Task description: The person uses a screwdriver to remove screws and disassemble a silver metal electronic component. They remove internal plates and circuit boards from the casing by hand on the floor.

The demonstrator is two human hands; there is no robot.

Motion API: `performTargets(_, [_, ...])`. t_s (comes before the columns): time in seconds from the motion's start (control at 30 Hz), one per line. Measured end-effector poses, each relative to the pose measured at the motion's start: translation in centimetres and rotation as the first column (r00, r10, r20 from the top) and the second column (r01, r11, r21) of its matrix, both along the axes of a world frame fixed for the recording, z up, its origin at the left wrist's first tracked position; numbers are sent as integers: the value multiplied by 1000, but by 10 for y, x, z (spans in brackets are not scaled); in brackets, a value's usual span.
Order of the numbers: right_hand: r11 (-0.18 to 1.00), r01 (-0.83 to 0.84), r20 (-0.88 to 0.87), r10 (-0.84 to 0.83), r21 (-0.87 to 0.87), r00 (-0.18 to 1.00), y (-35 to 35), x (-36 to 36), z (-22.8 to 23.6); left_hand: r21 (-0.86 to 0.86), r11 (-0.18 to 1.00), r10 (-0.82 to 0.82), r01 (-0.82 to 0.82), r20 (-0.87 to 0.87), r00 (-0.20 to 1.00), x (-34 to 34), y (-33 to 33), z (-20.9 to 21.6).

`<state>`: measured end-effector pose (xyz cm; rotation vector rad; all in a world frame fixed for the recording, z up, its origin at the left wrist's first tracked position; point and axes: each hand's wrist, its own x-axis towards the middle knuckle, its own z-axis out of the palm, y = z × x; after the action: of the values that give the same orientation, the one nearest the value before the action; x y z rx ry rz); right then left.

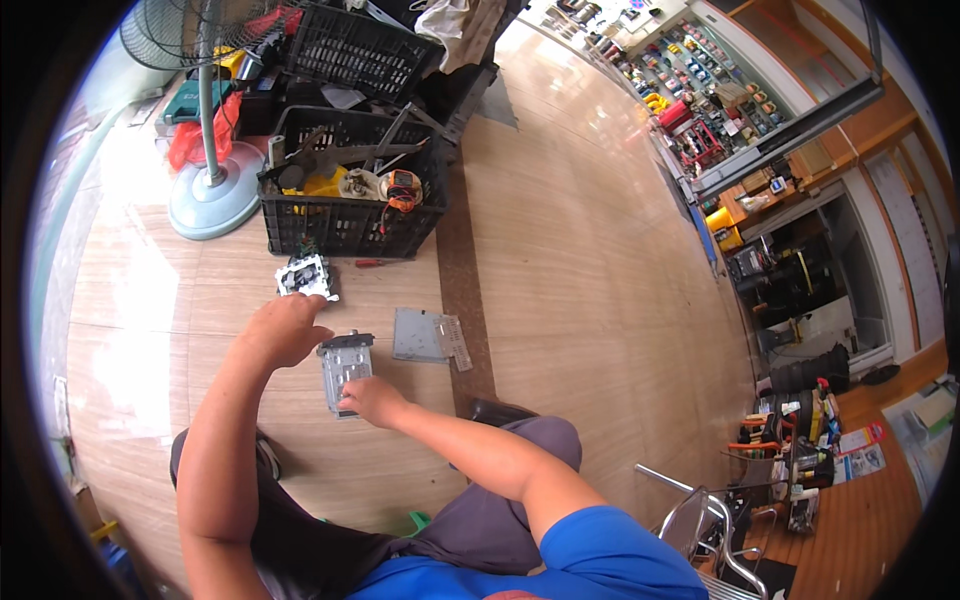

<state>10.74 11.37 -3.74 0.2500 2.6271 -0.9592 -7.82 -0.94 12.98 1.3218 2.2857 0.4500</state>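
A grey metal casing (347, 370) with a dark front edge lies on the tiled floor before me. My right hand (372, 400) is closed on its near right side, fingers curled at the edge. Beyond the casing's far left corner is my left hand (284, 332), its thumb stretched apart from the fingers. Those fingertips are at the near edge of a white and black mechanism (306, 277); whether they grip it is hard to see. To the right of the casing lie a flat grey metal plate (418, 334) and a narrow, perforated light strip (455, 342).
A black plastic crate (350, 228) of tools and an orange meter (402, 188) stands beyond the mechanism. Beside it are a red-handled tool (369, 263) and a fan's round base (215, 195). A metal-framed chair (710, 530) and wooden counter (865, 520) are at right.
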Motion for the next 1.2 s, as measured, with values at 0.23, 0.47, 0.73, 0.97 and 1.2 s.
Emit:
performTargets(0.23, [998,-64,-218,64,9,974,-1,9,-10,-49,998,25,-24,29,999,2,4,1])
performTargets(0.47, [998,27,-105,-33,-58,994,4,2,5,17,1000,25,-25,10,1000,-3,1,-11])
performTargets(0.73, [998,-48,-251,38,-34,967,1,8,-15,88,996,-10,15,-61,998,-7,2,-33])
performTargets(0.97, [995,64,-170,-77,-82,982,1,8,-1,18,1000,-7,7,-7,1000,-5,-4,-19])
performTargets(1.2, [990,44,-98,-58,-131,994,4,7,6,-51,999,-15,16,19,1000,-2,4,-8])
